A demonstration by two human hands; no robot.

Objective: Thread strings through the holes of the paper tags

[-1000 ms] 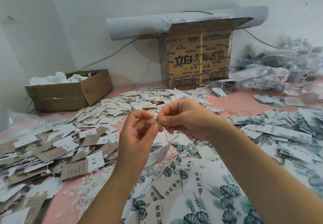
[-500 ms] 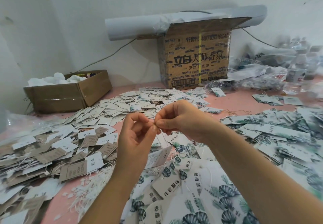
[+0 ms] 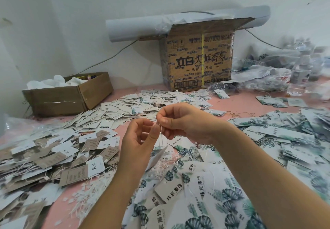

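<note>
My left hand [image 3: 139, 139] and my right hand [image 3: 182, 121] meet above the pink table [image 3: 242, 103], fingertips almost touching. Both pinch a thin white string [image 3: 161, 136] that runs down to a pale paper tag [image 3: 157, 157] hanging on edge below the left hand. The tag's hole is hidden by my fingers. Leaf-printed tags [image 3: 178, 189] lie heaped under my forearms. Loose white strings [image 3: 85, 198] are scattered at the lower left.
Brown and white tags [image 3: 53, 153] cover the table's left side, leaf-printed ones [image 3: 285, 132] the right. A low open cardboard box [image 3: 67, 96] stands at back left, a tall printed carton [image 3: 198, 59] with a paper roll [image 3: 139, 27] behind it at back centre. Plastic bags and bottles [image 3: 285, 71] crowd the back right.
Both hands stay together holding the string. The right hand has drawn slightly upward and the string now runs straighter down to the hanging tag.
</note>
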